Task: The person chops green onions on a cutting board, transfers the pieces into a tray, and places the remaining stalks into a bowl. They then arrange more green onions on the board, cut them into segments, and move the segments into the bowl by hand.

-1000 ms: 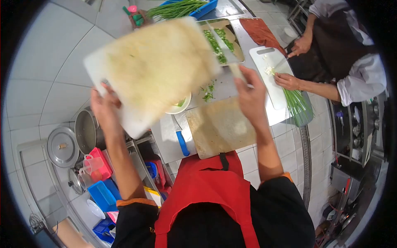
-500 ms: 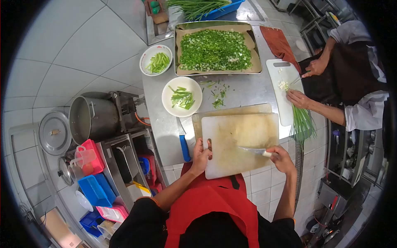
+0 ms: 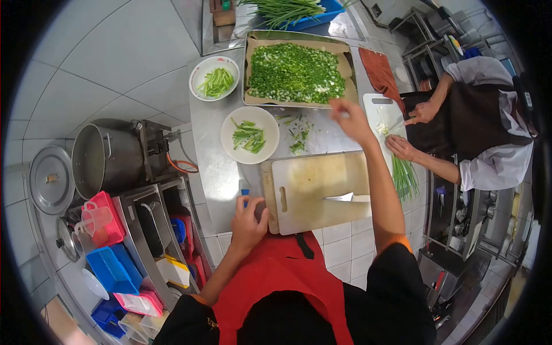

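My left hand [image 3: 250,221] is at the table's front edge, fingers loosely bent over a blue handle [image 3: 245,193] and thumb apart. The hand hides most of that handle; I cannot tell how firmly it touches it. My right hand [image 3: 349,119] is over the table near the tray's lower right corner, slightly blurred, with bent fingers and nothing visible in them. A white-handled knife [image 3: 340,198] lies on the stained white cutting board [image 3: 316,178], which rests on another board [image 3: 268,192]. Chopped scallions [image 3: 296,72] fill a paper-lined metal tray [image 3: 244,69].
Two white bowls, the nearer bowl [image 3: 228,146] and the farther bowl [image 3: 194,77], hold cut green stalks. Green scraps [image 3: 299,135] lie on the steel table [image 3: 215,184]. At right a co-worker cuts scallions on a white board [image 3: 371,106]. A large pot [image 3: 95,158] stands left.
My right hand has let go of the white-handled knife and moved up toward the tray. My left hand has left the cutting board for the blue handle. The board now lies flatter.
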Demonstrator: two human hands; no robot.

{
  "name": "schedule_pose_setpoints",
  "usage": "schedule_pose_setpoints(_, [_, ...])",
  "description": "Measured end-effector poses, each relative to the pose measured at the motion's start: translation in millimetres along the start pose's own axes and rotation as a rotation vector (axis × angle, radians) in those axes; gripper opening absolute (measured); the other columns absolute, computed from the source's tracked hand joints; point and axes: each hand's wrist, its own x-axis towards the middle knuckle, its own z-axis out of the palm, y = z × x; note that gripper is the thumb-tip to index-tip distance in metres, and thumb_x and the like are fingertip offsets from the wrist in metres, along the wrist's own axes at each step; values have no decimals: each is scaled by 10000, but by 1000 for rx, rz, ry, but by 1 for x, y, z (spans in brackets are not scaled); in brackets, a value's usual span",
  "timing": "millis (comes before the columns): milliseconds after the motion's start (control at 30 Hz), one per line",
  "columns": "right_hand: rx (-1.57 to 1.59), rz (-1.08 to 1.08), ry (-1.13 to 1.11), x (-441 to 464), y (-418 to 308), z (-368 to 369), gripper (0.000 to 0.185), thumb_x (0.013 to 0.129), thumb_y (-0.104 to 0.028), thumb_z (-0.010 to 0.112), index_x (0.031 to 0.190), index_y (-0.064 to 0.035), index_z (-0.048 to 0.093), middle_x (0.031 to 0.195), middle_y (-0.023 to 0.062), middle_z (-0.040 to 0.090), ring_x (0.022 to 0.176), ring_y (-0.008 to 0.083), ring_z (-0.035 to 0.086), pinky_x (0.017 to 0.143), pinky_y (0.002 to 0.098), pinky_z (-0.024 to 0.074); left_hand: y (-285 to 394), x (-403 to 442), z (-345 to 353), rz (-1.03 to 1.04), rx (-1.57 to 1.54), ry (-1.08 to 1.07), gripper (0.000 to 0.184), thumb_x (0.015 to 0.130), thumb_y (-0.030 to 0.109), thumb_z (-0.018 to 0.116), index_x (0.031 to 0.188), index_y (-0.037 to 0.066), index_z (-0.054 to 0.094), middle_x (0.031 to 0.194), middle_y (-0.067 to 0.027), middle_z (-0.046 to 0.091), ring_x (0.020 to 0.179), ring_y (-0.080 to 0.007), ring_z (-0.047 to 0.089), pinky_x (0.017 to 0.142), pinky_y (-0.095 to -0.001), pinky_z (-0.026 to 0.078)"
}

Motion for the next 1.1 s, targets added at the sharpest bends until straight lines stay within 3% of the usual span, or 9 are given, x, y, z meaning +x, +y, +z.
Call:
schedule_pose_setpoints(133, [-574,143,219,115,8,64,447,871,-300,671,1184,20,664,1216,270,631,1163,387,589,1018,517,440,-32,-22,-52,-27,-79,92,281,835,89,705,1109,91,641,1045,-110,562,630,-194,548,554,-309,469])
schedule_pose_setpoints(267, [-693,249,125,146,-11,106,453,860,-306,663,1181,14,668,1216,286,615,1195,414,552,1041,527,415,-86,-54,-92,-103,-43,256,249,837,23,670,1082,51,635,1007,-95,555,632,-163,507,541,-295,429])
schedule_pose_setpoints(467, [-542,81,-104,132,-62,131,508,771,-253,771,1171,46,678,1102,317,660,1052,440,641,974,441,499,-151,-87,-101,-331,-109,235,241,821,-28,624,1055,26,636,954,-88,547,612,-143,477,564,-288,392])
schedule_pose_setpoints(600, [-532,55,-307,130,-98,130,541,703,-157,817,1197,15,678,1130,284,668,1070,399,652,969,420,511,-177,-86,-105,-390,-197,178,188,853,-20,606,1034,17,642,942,-87,577,615,-121,464,567,-279,385])
schedule_pose_setpoints(767, [-586,-103,-119,186,-58,149,473,658,4,694,1123,-76,722,1043,242,679,976,405,664,934,437,529,-216,-99,-118,-605,-313,48,160,892,1,593,1046,18,635,932,-71,616,668,-97,494,597,-261,407])
schedule_pose_setpoints(867, [-617,-139,-58,230,-46,160,440,683,-28,680,1117,-84,724,1060,239,678,1001,399,656,942,445,523,-230,-116,-132,-653,-492,85,164,906,8,592,1067,18,624,934,-57,630,749,-103,546,678,-245,459])
schedule_pose_setpoints(967, [-675,-78,-3,245,-50,153,355,736,-98,673,1085,-120,738,1094,192,687,1049,381,639,944,456,521,-277,-148,-131,-678,-261,38,168,912,28,604,1080,16,614,936,-59,639,827,-124,576,765,-243,481])
schedule_pose_setpoints(1033, [-810,-11,33,235,-49,145,289,804,-213,673,1081,-184,750,1132,101,686,1131,360,599,954,473,518,-325,-187,-121,-833,-799,153,177,904,74,635,1072,22,617,949,-65,654,869,-135,592,796,-263,491])
schedule_pose_setpoints(1100, [-838,-43,55,220,-26,119,277,827,-247,659,1084,-200,749,1147,76,679,1144,353,584,946,484,515,-365,-218,-114,-860,-795,52,180,903,83,636,1074,28,621,959,-64,659,871,-135,596,798,-268,495])
